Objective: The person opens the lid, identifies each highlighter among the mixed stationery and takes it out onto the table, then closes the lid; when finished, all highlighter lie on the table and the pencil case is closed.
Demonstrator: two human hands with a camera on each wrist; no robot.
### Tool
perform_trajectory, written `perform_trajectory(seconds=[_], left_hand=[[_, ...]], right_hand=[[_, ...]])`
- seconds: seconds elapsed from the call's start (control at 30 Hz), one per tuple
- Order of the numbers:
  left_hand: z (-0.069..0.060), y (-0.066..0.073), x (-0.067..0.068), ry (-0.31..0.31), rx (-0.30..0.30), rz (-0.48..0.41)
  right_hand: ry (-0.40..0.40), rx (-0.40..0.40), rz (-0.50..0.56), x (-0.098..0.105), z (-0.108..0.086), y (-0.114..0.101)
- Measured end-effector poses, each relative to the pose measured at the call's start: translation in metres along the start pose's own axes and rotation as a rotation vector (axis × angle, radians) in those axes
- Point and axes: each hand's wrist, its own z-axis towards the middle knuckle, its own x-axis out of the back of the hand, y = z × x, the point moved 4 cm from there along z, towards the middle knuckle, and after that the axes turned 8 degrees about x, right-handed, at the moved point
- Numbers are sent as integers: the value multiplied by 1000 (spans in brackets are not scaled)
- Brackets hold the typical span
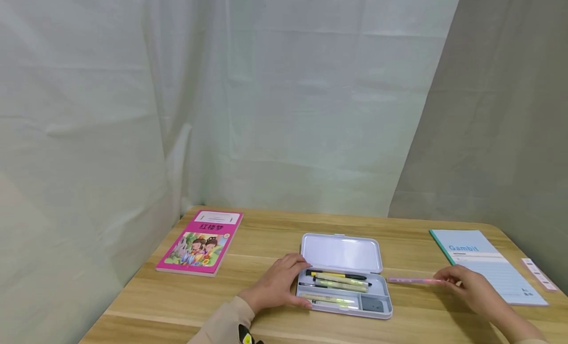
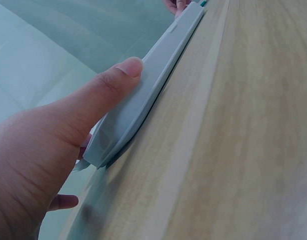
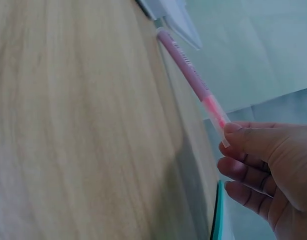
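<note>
Right grip [image 1: 472,287] was nearly closed, pinching one end of a pink pen [image 1: 412,280]; the pen extended leftward, toward the open pencil case [image 1: 341,254]. Left grip [image 1: 276,285], spread wide, held the case's left end. Notebook [image 1: 492,266] lay beyond the right grip, pink book [image 1: 200,245] beyond the left.

From where I stand, a pink book [image 1: 199,243] lies flat by the table's left edge, close to the far left corner; two dark-haired cartoon figures and flowers brighten its cover. Across the table [image 1: 270,230], toward the right edge, there's a pale blue and white notebook [image 1: 488,265] with a green spine and "Gambit" printed in blue. A small pink and white strip [image 1: 539,274] sits between it and that edge. Pale, creased cloth [image 1: 301,112] hangs beyond the far edge, darker toward the right.
</note>
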Motion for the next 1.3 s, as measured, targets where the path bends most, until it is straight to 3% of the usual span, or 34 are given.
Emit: perform_trajectory(seconds=[0.47, 0.8, 1.3], left_hand=[[1, -1, -1, 1, -5, -7], [0, 0, -1, -2, 0, -11], [-1, 0, 0, -3, 1, -6]], right_hand=[[0, 79, 0, -8, 1, 7], [-102, 28, 11, -11, 0, 13], [-79, 18, 22, -11, 1, 12]])
